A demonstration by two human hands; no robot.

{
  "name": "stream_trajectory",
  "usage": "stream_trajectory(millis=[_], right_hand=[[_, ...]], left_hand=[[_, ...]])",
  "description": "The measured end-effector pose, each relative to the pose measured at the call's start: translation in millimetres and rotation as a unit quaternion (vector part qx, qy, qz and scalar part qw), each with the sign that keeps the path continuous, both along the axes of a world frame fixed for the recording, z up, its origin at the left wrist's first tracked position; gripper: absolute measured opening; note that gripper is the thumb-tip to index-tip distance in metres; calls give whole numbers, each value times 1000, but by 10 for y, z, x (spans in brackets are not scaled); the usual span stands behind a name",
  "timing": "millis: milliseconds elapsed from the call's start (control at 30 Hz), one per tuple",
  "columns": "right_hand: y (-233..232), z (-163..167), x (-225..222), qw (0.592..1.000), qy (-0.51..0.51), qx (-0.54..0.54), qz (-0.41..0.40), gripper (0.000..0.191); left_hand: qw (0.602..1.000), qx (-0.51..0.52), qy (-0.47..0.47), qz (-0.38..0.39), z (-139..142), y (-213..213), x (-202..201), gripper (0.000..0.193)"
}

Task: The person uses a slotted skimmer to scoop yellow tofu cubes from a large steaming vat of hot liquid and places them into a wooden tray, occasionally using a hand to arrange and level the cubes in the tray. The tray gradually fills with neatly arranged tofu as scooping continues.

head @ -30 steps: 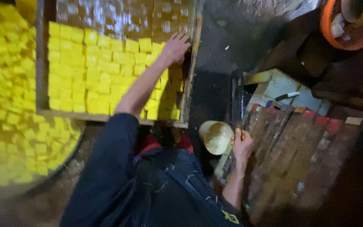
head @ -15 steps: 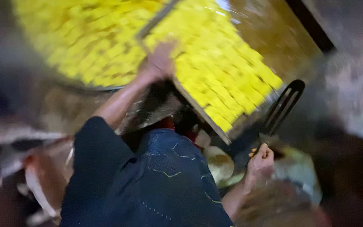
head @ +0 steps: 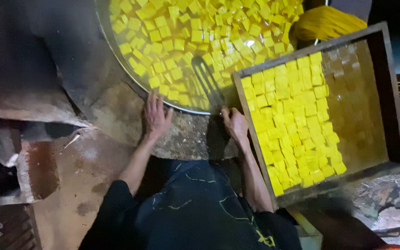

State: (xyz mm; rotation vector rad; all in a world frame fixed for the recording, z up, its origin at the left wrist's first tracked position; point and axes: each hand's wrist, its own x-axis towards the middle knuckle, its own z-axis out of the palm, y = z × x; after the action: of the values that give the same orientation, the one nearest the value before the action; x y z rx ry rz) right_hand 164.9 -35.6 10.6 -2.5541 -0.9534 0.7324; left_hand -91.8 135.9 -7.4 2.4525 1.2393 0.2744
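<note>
Hands: left hand (head: 157,115) flat, fingers spread, on stone ledge (head: 186,134) beside pan (head: 116,46); right hand (head: 235,124) at wooden tray (head: 251,125) corner, grip unclear.

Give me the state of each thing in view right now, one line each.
Big pan: full of yellow liquid with yellow cubes floating.
Slotted spatula: blade resting in the pan, partly under the liquid.
Wooden tray: left part packed with yellow cubes, right part bare.
Left hand: flat, open on the stone ledge.
Right hand: at the tray's corner; grip unclear.
</note>
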Motion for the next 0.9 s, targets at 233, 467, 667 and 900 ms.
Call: stream_trajectory(millis=[233, 467, 667, 900], right_hand=[[970, -131, -78, 993, -11, -116, 16, 57], [1851, -327, -392, 976, 137, 129, -113, 54], [1879, -264, -472, 958, 170, 67, -222, 51], [1751, -366, -151, 986, 10, 71, -148, 51]], left_hand=[[999, -35, 1, -1, -181, -4, 97, 74], [997, -70, 28, -5, -246, 12, 107, 69], [995, -95, 20, -4, -333, -18, 92, 70], [998, -63, 14, -5, -331, -81, 95, 72]])
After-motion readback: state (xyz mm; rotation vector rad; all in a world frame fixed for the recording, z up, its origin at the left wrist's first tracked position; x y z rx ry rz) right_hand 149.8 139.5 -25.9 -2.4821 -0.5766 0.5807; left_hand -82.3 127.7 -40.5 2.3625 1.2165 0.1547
